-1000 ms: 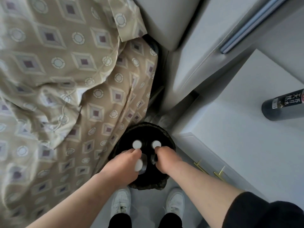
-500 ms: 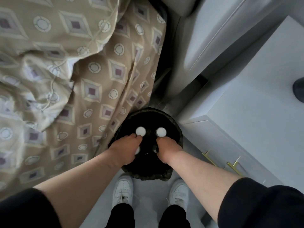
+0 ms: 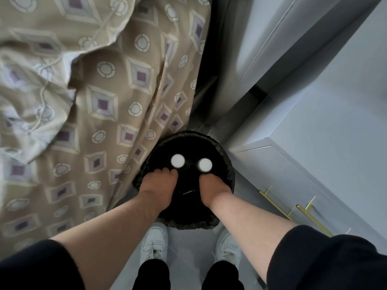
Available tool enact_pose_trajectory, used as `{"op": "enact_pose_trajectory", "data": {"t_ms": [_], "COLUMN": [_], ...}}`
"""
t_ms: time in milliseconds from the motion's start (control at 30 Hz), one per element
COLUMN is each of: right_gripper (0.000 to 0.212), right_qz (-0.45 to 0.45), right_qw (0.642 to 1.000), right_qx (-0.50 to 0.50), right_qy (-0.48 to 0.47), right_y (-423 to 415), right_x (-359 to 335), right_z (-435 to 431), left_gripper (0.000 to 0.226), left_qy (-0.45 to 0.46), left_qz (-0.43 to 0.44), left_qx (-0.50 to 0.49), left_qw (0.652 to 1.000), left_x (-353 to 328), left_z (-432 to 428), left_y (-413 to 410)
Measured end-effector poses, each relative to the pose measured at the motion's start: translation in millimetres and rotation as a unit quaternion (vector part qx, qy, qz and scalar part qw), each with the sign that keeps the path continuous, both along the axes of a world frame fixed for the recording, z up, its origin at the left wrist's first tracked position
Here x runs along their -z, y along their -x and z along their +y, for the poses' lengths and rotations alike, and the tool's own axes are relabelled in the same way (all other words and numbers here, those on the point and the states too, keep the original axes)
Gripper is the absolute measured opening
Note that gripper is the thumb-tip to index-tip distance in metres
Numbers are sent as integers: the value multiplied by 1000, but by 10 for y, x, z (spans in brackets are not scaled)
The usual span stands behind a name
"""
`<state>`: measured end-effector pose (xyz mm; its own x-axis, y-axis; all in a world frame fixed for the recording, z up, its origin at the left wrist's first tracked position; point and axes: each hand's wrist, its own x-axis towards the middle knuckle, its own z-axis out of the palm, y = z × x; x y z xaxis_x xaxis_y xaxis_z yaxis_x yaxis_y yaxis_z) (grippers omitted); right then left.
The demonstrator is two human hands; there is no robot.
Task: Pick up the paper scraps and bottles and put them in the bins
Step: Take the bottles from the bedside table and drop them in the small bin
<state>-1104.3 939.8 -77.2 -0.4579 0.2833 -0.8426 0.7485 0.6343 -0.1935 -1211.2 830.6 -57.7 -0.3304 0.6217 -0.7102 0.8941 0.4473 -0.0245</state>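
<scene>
A round bin [image 3: 222, 152] lined with a black bag stands on the floor between the bed and the nightstand. Both hands reach down into its mouth. My left hand [image 3: 159, 185] has its fingers curled round a dark bottle, and the bottle's white cap [image 3: 177, 161] shows just past the fingers. My right hand [image 3: 213, 187] grips a second dark bottle in the same way, its white cap [image 3: 205, 164] pointing away from me. The bottle bodies barely show against the black bag. No paper scraps are in sight.
A bed with a beige patterned quilt [image 3: 100, 101] hangs down on the left and touches the bin. A white nightstand [image 3: 326, 143] with gold drawer handles [image 3: 314, 218] stands on the right. My white shoes [image 3: 155, 241] are on the grey floor just in front of the bin.
Both hands have sunk lower into the bin with the bottles. A third white cap under my left hand is no longer seen. The black bottle on the nightstand has left the view.
</scene>
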Motion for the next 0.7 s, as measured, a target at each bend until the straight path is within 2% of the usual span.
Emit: {"op": "enact_pose_trajectory", "data": {"t_ms": [100,200,300,433,633,700], "right_gripper": [32,20,17,9,17,18], "right_qz": [-8,-8,-10,61,101,121], "right_qw": [1000,1000,1000,997,983,974], "right_qx": [0,-7,-3,38,134,173], "right_qy": [2,10,22,11,76,87], "right_y": [8,15,15,-97,-534,-647], "right_x": [8,-45,-216,-707,-1885,-2352], "right_z": [-9,-10,-6,-9,181,351], "left_gripper": [45,44,39,37,16,20], "left_qy": [11,22,21,36,8,-2], "left_qz": [-3,-18,-20,-15,-49,-66], "left_qx": [3,7,7,-9,-103,-112], "left_qw": [1000,1000,1000,999,993,991], "left_x": [-29,-76,-170,-393,-1436,-1919], "left_z": [1,-18,-19,-20,174,295], "left_y": [-19,-25,-41,-80,-3,28]}}
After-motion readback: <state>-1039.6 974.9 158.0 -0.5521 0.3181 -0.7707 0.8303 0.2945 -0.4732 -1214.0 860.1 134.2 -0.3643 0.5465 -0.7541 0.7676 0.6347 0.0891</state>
